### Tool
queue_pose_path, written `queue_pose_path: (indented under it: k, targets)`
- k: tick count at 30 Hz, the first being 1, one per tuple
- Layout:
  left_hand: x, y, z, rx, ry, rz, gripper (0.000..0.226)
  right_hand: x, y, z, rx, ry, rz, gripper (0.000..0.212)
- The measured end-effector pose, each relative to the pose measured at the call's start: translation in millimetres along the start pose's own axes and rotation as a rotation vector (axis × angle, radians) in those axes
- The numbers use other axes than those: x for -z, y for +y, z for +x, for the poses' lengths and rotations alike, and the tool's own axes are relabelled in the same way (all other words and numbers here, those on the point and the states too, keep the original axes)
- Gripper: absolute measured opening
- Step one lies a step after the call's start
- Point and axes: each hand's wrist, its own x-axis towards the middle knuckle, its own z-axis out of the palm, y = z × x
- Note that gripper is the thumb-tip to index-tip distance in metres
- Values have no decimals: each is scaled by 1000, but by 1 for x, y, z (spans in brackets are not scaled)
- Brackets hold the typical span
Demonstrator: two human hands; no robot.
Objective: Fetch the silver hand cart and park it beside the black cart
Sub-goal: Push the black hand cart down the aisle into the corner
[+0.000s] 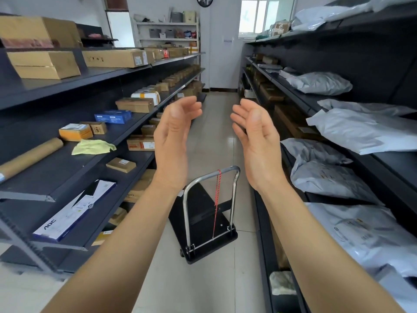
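Observation:
A platform cart [203,222] with a black deck and a silver tube handle [212,175] stands on the tiled aisle floor just in front of me. A red cord hangs from the handle down to the deck. My left hand [173,143] and my right hand [257,143] are raised in front of me above the cart, palms facing each other, fingers apart and holding nothing. Neither hand touches the handle. I see no second cart in the head view.
Dark shelving [94,154] with cardboard boxes lines the left side. Matching shelves [338,105] with grey parcel bags line the right. The tiled aisle [216,123] runs ahead to a white wall with a white rack [167,30].

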Motion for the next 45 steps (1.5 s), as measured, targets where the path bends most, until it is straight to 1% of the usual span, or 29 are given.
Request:
queue_pose_path:
  k: [5,20,25,27,30,36,38,41,45]
  targets:
    - [-3,-27,28,-8,5,24,71,5,21,33,9,-12,14,71]
    - [-31,-119,81,7,52,70,73,50,88,117,3,-73,-10,67]
    - [-25,-150,88,38,56,151,66,57,116,130,-33,-61,-10,66]
    - [-22,-164,91,59,57,175,66,58,126,134,-54,-66,2,63]
    - [-16,-184,97,93,67,194,64,60,142,141,-106,-54,-13,51]
    - [3,-224,113,193,104,204,52,54,183,158,-187,-27,-83,44]
    - [10,-239,117,222,104,218,51,52,201,164,-216,-25,-81,37]
    - [23,-262,122,275,96,237,48,49,226,173,-242,-13,-74,33]
    - [39,-295,126,355,99,261,51,46,258,186,-294,3,-98,27]
